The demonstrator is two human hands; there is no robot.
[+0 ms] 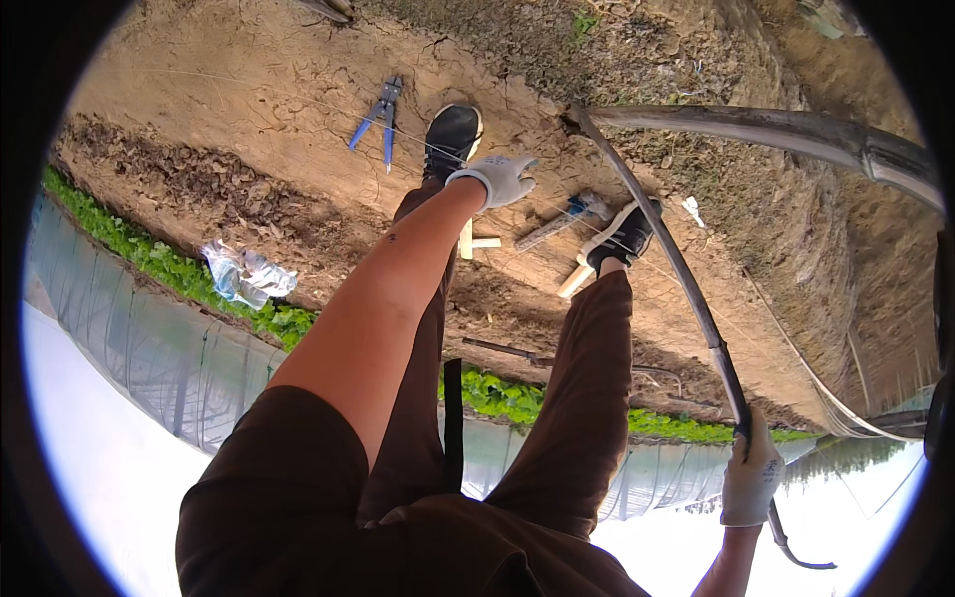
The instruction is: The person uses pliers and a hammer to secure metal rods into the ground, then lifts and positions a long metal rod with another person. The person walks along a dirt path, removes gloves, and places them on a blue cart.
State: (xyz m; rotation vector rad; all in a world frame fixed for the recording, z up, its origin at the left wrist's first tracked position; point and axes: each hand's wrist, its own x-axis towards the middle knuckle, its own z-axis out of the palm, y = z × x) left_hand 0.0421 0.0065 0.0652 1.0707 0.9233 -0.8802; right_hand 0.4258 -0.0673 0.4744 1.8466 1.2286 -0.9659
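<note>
My right hand [753, 478], in a white work glove, is wrapped round a long thin dark stick [686, 274]. The stick slants up and left from it, and its far end meets a thick greyish pole [776, 129] on the ground. In front of my shins hovers my left hand [504, 181], gloved too. Its fingers are apart, and nothing shows in them. A thin pale string crosses the dirt close to that hand; whether they touch I cannot tell. Left of my left shoe [455, 134] lies a pair of blue-handled cutters [379, 119].
Small pale wood pieces [484, 243] and a grey bar [545, 231] lie between my feet, with crumpled plastic [594, 206] by my right shoe [619, 234]. A white plastic bag [247, 276] lies near a green plant row [159, 256]. Translucent sheeting [129, 318] runs behind it.
</note>
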